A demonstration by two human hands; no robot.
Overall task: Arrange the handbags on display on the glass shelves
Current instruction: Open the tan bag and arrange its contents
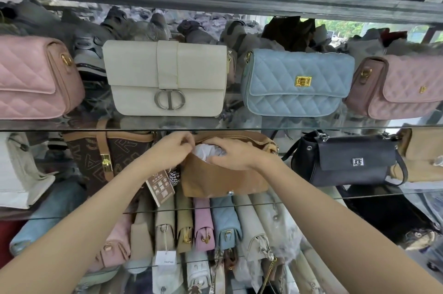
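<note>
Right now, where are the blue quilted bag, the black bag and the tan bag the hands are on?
blue quilted bag [297, 82], head view, on its gold clasp.
black bag [354, 161], head view, on its front flap.
tan bag [223, 181], head view, on its front panel.

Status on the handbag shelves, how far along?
Done: upper glass shelf holds a neat front-facing row, including the white bag and blue quilted bag. In hand: left hand and right hand are at the open tan bag, white paper stuffing showing. Left: close and set it beside the black bag.
</note>
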